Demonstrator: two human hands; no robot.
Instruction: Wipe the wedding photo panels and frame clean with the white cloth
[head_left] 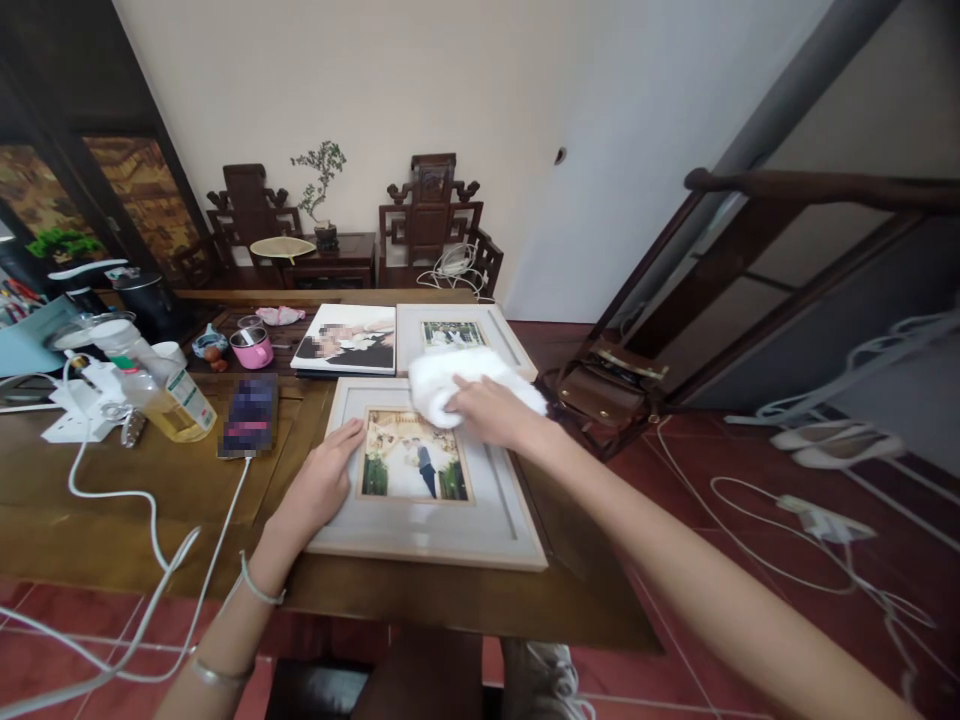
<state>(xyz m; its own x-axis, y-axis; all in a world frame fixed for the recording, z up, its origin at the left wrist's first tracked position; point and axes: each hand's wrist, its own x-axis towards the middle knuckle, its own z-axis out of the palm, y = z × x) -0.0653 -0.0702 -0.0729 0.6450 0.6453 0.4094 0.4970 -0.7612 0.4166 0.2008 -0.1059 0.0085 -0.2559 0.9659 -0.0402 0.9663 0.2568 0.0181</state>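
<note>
A white picture frame (495, 520) with a photo in it lies flat on the wooden table (172, 500) in front of me. My left hand (322, 485) rests flat on the frame's left edge, fingers stretched out. My right hand (491, 412) grips a white cloth (442, 378) and presses it on the frame's upper right part. A second white frame (510, 340) and an unframed photo print (349, 340) lie just behind it.
On the table's left are a phone (250, 415) on a white cable, a plastic bottle (169, 395), a pink pot (252, 348) and a white power strip (82, 400). A brown bag (600, 390) sits on the floor to the right, with cables and white shoes (832, 445) beyond.
</note>
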